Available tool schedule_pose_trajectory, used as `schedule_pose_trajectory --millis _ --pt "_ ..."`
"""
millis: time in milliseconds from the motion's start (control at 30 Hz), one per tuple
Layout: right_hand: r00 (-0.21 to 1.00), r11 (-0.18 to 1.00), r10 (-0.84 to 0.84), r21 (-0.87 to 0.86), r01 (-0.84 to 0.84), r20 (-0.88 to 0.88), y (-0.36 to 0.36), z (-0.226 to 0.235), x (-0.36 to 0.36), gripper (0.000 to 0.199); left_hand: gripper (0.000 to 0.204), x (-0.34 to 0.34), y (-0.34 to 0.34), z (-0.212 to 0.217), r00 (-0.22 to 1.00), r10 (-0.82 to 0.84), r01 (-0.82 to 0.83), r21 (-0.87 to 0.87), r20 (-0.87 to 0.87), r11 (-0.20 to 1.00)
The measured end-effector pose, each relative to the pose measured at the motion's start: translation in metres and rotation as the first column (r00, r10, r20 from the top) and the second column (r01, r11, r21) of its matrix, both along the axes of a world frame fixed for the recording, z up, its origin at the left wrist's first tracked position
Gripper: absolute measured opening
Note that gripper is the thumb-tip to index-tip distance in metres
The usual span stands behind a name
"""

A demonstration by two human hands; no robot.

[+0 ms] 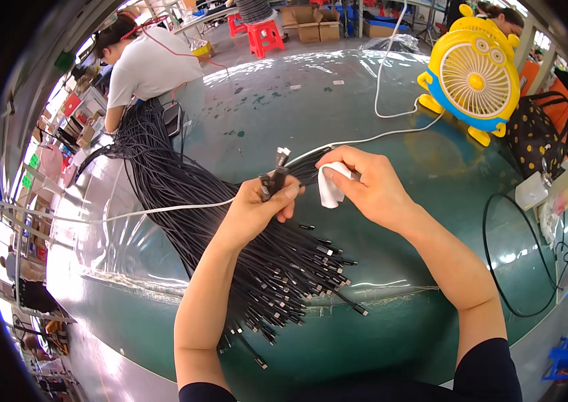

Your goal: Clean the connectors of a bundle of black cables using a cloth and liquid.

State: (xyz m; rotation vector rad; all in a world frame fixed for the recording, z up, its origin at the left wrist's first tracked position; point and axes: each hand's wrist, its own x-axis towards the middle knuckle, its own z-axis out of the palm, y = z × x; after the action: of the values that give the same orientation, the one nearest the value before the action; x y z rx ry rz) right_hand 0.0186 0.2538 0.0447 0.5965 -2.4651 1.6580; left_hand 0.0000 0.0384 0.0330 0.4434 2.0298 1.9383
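Note:
My left hand is closed round a few black cables with metal plug ends, which point up and away from me. To its right, my right hand pinches a folded white cloth between thumb and fingers. A small gap separates the cloth from the plugs. Beneath and beside my left hand lies a large bundle of black cables, its many plug ends fanned out toward the near edge of the table. More dark cable runs behind both hands.
A yellow and blue cartoon-shaped fan stands at the far right of the green table. Its white cord crosses behind my hands. A black cable loop lies at right, near a dotted bag. Another person bends over the table's far left.

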Motion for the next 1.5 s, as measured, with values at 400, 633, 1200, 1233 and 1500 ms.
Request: schedule_pose_trajectory --millis 400,633,1200,1233,1500 --pt "0.981 0.935 0.102 -0.352 -0.038 0.165 -0.023 -0.010 0.006 0.011 0.026 0.000 -0.008 0.003 1.000 0.000 0.001 -0.037 0.020 0.999" --pt "0.976 0.991 0.058 -0.128 -0.031 0.211 -0.019 -0.006 0.000 0.011 0.022 0.002 -0.007 0.002 0.999 -0.029 0.033 -0.098 0.037 0.995" --pt "0.979 0.986 0.049 -0.167 -0.016 0.198 -0.022 -0.009 0.001 0.013 0.009 0.003 0.004 -0.010 0.989 -0.001 -0.005 -0.044 -0.146 0.999" --pt "0.979 0.986 0.053 -0.168 -0.020 0.199 -0.024 -0.009 0.002 0.013 0.009 0.004 0.002 -0.009 0.989 0.003 -0.009 -0.046 -0.145 0.999" --pt "0.988 0.993 -0.016 0.109 0.033 -0.154 -0.021 -0.020 0.006 0.017 0.016 0.005 0.001 0.001 0.998 0.006 -0.012 -0.107 -0.062 0.994"
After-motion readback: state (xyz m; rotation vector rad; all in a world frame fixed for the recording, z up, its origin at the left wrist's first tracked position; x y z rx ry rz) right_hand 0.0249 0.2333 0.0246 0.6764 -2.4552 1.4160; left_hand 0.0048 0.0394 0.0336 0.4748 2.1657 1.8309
